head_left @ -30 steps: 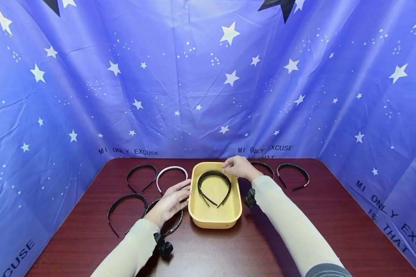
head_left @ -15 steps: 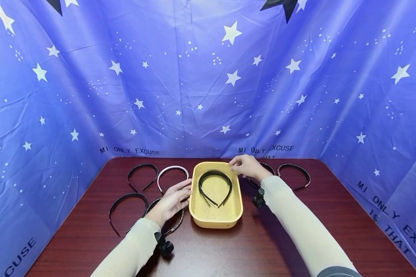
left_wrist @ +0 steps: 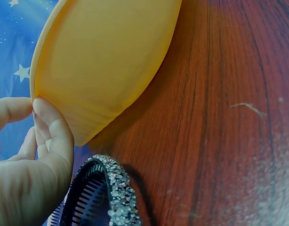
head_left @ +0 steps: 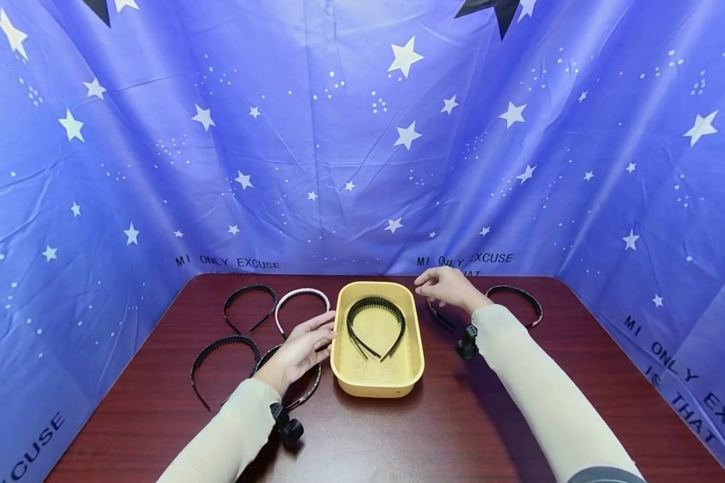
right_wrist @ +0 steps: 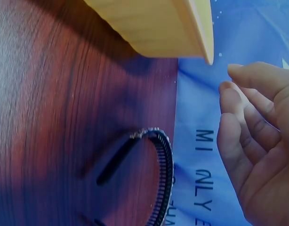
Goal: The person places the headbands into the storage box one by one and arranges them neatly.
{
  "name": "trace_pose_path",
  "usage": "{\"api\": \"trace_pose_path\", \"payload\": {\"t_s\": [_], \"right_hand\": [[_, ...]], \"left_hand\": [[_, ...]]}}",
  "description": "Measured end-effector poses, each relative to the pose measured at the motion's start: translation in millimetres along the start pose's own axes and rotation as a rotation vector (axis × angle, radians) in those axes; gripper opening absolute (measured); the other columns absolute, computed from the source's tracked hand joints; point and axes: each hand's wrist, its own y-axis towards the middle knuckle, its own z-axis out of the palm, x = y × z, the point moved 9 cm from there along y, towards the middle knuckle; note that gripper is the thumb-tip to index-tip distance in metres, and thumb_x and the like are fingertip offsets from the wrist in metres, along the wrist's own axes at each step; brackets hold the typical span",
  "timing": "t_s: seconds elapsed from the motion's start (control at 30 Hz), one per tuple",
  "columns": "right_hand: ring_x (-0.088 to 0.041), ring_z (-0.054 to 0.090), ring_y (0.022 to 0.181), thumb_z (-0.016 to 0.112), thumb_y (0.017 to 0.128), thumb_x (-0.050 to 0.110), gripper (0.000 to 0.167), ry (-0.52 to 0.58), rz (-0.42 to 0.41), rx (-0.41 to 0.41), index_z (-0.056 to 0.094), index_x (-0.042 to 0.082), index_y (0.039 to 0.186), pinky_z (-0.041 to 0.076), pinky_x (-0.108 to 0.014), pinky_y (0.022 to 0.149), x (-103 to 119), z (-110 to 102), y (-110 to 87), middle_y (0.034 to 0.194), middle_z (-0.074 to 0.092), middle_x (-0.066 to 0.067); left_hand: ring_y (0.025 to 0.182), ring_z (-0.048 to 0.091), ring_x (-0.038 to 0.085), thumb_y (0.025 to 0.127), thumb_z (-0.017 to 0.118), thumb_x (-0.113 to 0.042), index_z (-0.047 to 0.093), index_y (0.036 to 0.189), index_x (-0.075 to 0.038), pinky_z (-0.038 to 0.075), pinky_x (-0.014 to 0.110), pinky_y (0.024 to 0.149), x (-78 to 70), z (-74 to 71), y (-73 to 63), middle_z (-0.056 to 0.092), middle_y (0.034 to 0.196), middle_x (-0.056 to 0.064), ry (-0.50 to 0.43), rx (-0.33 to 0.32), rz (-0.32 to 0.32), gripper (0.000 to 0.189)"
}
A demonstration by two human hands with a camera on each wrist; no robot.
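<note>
A yellow plastic tub (head_left: pixel 377 390) stands mid-table with black toothed headbands (head_left: pixel 375 303) lying in it. My left hand (head_left: pixel 298 352) pinches the tub's left rim between thumb and fingers, as the left wrist view shows beside the tub's wall (left_wrist: pixel 111 56). Just below that hand is a headband with glittery stones (left_wrist: pixel 121 197), partly hidden by the wrist. My right hand (head_left: pixel 449 287) hovers with nothing in it, right of the tub's far corner, its fingers loosely bent. Under it lies another stone-trimmed headband (right_wrist: pixel 165 155), partly covered in the head view.
Left on the dark red table (head_left: pixel 362 443) lie a black headband (head_left: pixel 247 288), a pink-and-white one (head_left: pixel 302 291) and a nearer black one (head_left: pixel 220 342). Another headband (head_left: pixel 528 298) lies at the far right. A blue starry curtain (head_left: pixel 314 147) hangs behind the table.
My right hand has moved off the tub's far right rim and rightward, over the headband there. My left hand stays at the tub's left rim.
</note>
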Motion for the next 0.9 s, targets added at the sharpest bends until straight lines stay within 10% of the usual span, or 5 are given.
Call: {"api": "trace_pose_path", "payload": {"t_s": [0.9], "right_hand": [[-0.032,0.07,0.09,0.067,0.097,0.022,0.033,-0.016,0.13,-0.065,0.067,-0.001,0.121,0.059,-0.044,0.071,-57,-45,-24.9,0.103,0.073,-0.017]], "left_hand": [[0.101,0.062,0.016,0.095,0.053,0.006,0.037,0.152,-0.001,0.052,0.029,0.085,-0.8,0.7,-1.8,0.054,0.138,0.02,-0.015,-0.008,0.005,0.06]]}}
